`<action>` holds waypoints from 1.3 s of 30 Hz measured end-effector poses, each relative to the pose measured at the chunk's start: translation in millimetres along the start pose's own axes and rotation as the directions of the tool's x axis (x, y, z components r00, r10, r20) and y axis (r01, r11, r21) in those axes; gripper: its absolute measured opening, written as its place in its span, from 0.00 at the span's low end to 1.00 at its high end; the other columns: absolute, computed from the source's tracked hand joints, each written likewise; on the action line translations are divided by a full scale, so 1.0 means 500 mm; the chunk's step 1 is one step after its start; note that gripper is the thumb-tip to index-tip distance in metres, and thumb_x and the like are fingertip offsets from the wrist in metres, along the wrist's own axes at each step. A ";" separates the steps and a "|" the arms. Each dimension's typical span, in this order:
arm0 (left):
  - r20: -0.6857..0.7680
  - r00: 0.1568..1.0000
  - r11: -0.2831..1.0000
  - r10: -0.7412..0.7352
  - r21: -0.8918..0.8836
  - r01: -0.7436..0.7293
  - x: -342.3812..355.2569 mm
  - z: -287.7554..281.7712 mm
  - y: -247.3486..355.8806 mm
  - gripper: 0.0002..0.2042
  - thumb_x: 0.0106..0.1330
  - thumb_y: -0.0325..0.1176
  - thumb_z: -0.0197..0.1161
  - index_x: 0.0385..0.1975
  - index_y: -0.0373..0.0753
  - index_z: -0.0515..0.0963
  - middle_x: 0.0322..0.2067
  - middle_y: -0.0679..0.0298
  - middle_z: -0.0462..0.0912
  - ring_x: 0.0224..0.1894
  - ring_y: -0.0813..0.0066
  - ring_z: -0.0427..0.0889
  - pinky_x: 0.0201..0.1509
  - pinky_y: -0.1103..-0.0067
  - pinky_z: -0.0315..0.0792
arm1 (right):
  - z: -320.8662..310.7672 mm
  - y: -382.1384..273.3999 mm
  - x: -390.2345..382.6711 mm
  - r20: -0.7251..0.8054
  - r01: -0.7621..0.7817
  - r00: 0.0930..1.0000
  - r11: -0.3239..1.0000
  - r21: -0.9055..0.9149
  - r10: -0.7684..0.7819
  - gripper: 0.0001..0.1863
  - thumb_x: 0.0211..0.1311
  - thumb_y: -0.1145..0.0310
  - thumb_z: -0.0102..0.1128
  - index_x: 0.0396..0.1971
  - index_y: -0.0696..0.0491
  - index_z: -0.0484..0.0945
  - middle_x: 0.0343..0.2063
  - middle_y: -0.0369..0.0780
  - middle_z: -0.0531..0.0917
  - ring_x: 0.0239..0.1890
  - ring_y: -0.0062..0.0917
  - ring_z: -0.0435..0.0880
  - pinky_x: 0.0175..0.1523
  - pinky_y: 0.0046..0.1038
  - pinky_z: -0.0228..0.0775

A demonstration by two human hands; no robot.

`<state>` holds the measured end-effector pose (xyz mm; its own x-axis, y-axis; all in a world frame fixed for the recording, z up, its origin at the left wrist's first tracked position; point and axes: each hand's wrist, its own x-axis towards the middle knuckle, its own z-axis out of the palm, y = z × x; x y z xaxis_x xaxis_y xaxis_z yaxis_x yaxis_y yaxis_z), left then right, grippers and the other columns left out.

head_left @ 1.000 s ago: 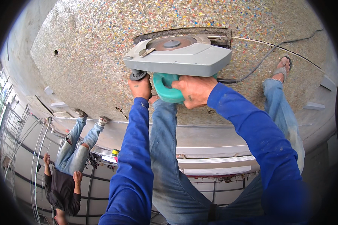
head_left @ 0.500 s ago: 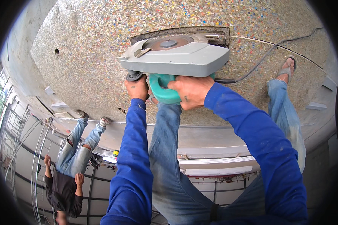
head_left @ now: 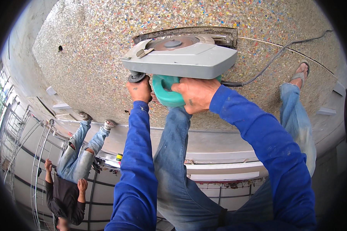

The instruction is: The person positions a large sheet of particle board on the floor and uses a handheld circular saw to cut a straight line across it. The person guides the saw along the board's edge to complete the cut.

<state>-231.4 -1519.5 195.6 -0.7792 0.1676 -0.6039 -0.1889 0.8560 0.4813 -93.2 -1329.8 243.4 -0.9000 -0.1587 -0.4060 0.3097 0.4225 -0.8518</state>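
Observation:
A circular saw [head_left: 181,65] with a grey housing rests on a large board [head_left: 92,73] speckled with coloured chips. My right hand [head_left: 198,94] is closed round its teal rear handle [head_left: 166,92]. Whether a finger presses the trigger is hidden. My left hand [head_left: 139,91] grips the black front knob [head_left: 136,78] at the saw's left end. On the far side show the round brownish blade [head_left: 173,42] and the dark, dusty base plate [head_left: 185,30]. From the plate's right end a thin cut line [head_left: 283,44] curves away across the board.
The saw's grey cord [head_left: 272,63] runs right over the board, near my sandalled right foot [head_left: 302,72]. A small hole [head_left: 60,48] pierces the board at left. Another person [head_left: 71,188] stands at lower left beside metal scaffolding [head_left: 38,169]. White strips [head_left: 225,171] lie behind me.
My right foot has shifted a little to the right. The view has turned slightly. Both hands keep their hold, and the saw shows no clear movement along the board.

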 end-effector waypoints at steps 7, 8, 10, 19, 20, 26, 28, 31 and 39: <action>-0.011 0.994 0.991 0.113 0.067 -0.112 0.025 -0.018 -0.032 0.06 0.47 0.25 0.64 0.22 0.28 0.78 0.20 0.63 0.81 0.24 0.78 0.76 0.29 0.76 0.70 | 0.005 -0.017 0.023 0.024 -0.053 0.998 0.999 0.005 0.053 0.17 0.30 0.70 0.62 0.29 0.53 0.79 0.21 0.46 0.79 0.28 0.41 0.81 0.35 0.40 0.74; -0.022 0.997 0.996 0.067 0.058 -0.066 0.025 -0.020 -0.031 0.07 0.47 0.26 0.64 0.21 0.28 0.77 0.19 0.62 0.80 0.23 0.78 0.76 0.28 0.75 0.70 | 0.008 -0.019 0.020 0.024 -0.061 0.998 0.998 0.010 0.061 0.16 0.30 0.70 0.61 0.28 0.53 0.79 0.21 0.46 0.79 0.28 0.41 0.81 0.35 0.41 0.74; -0.038 0.999 0.999 -0.023 0.035 0.024 0.026 -0.013 -0.028 0.07 0.47 0.27 0.64 0.20 0.28 0.77 0.18 0.61 0.80 0.22 0.77 0.76 0.27 0.74 0.69 | 0.009 -0.020 0.018 0.031 -0.096 0.995 0.995 0.005 0.096 0.16 0.31 0.71 0.61 0.29 0.51 0.79 0.21 0.45 0.79 0.28 0.42 0.81 0.35 0.41 0.74; -0.009 1.000 0.999 -0.008 0.047 0.008 0.040 -0.013 -0.048 0.10 0.49 0.30 0.66 0.23 0.28 0.78 0.24 0.50 0.83 0.29 0.66 0.83 0.35 0.71 0.72 | -0.001 -0.047 0.019 0.033 -0.187 0.982 0.982 -0.035 0.188 0.17 0.32 0.73 0.59 0.30 0.49 0.79 0.23 0.47 0.81 0.30 0.44 0.81 0.36 0.43 0.74; 0.007 1.000 0.997 -0.018 0.069 0.018 0.039 -0.019 -0.048 0.10 0.49 0.30 0.66 0.23 0.28 0.78 0.24 0.50 0.83 0.29 0.65 0.83 0.35 0.71 0.71 | -0.001 -0.052 0.021 0.081 -0.202 0.976 0.979 -0.008 0.202 0.17 0.31 0.73 0.59 0.31 0.49 0.79 0.22 0.47 0.81 0.29 0.44 0.81 0.35 0.43 0.74; -0.021 0.995 0.994 0.101 0.044 -0.100 0.041 -0.014 -0.058 0.06 0.49 0.27 0.62 0.18 0.31 0.75 0.15 0.62 0.78 0.19 0.73 0.77 0.24 0.72 0.68 | 0.002 -0.037 0.028 0.109 -0.167 0.980 0.986 -0.003 0.166 0.19 0.31 0.70 0.60 0.33 0.50 0.78 0.23 0.46 0.81 0.30 0.43 0.81 0.35 0.43 0.74; -0.030 1.000 1.000 0.008 -0.020 -0.009 0.032 -0.017 -0.064 0.06 0.49 0.27 0.62 0.17 0.31 0.74 0.14 0.62 0.77 0.17 0.73 0.76 0.22 0.73 0.67 | 0.006 -0.033 0.026 0.080 -0.143 0.987 0.989 0.026 0.141 0.20 0.31 0.70 0.61 0.33 0.50 0.78 0.23 0.46 0.81 0.30 0.42 0.81 0.35 0.43 0.74; 0.015 0.994 0.994 -0.104 0.029 0.103 0.036 -0.022 -0.062 0.09 0.48 0.28 0.64 0.25 0.29 0.77 0.22 0.58 0.81 0.25 0.74 0.78 0.32 0.72 0.70 | -0.004 -0.035 0.029 0.130 -0.133 0.982 0.991 -0.033 0.136 0.21 0.31 0.69 0.62 0.34 0.50 0.78 0.22 0.45 0.80 0.30 0.42 0.81 0.36 0.42 0.75; -0.001 1.000 1.000 0.021 -0.018 -0.021 0.046 -0.034 -0.065 0.06 0.50 0.27 0.62 0.20 0.30 0.76 0.16 0.60 0.78 0.18 0.74 0.76 0.22 0.74 0.67 | 0.000 -0.045 0.046 0.128 -0.142 0.981 0.989 -0.047 0.147 0.22 0.29 0.71 0.63 0.35 0.50 0.79 0.22 0.43 0.79 0.31 0.40 0.81 0.36 0.40 0.74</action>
<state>-253.6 -1551.9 176.9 -0.7834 0.1849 -0.5934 -0.1832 0.8436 0.5047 -120.7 -1342.9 253.5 -0.7983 -0.2076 -0.5653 0.4191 0.4825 -0.7691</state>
